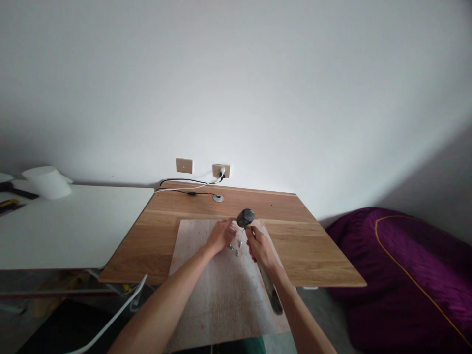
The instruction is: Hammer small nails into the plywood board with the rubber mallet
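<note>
My right hand (261, 246) is wrapped round the handle of a hammer (245, 218). Its dark, blocky head points up and away from me, and the worn handle runs back below my wrist. Close to the left of the hammer head is my left hand (221, 235), its fingers drawn together over the board. Whatever they pinch is too small to make out. Just under these fingers, small shiny metal pieces (233, 249) lie on a pale, worn wooden board (214, 290). The board rests partly on the wooden table and sticks out over its front edge.
Behind the board, the wooden table (317, 246) reaches the wall, where cables run to a socket (221, 170). At left, a white table (84, 221) bears a white roll (47, 182) and dark tools. A purple cover (368, 275) bulges at right. A white curved bar (118, 314) stands lower left.
</note>
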`<state>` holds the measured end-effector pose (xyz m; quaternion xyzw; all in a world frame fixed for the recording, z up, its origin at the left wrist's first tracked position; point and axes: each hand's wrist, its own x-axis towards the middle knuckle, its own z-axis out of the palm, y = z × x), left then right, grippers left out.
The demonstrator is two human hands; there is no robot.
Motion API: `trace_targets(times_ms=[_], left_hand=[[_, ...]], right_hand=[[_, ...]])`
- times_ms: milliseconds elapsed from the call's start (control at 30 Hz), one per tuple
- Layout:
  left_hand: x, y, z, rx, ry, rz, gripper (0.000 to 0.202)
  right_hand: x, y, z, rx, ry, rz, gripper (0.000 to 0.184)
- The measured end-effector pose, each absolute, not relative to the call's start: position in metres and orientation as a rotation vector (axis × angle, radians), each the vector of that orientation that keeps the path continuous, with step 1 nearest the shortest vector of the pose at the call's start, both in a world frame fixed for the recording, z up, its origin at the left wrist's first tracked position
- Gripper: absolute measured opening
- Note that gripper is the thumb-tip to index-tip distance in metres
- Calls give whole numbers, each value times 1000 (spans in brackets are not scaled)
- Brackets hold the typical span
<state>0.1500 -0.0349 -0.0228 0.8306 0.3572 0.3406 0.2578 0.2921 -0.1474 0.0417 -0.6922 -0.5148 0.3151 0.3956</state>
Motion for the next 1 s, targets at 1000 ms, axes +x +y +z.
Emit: trace_targets(times_ms=[1000], left_hand=[[143,-38,-25,2342,892,930,69]], right_hand=[[289,-144,35,-1874,-1315,819,26]])
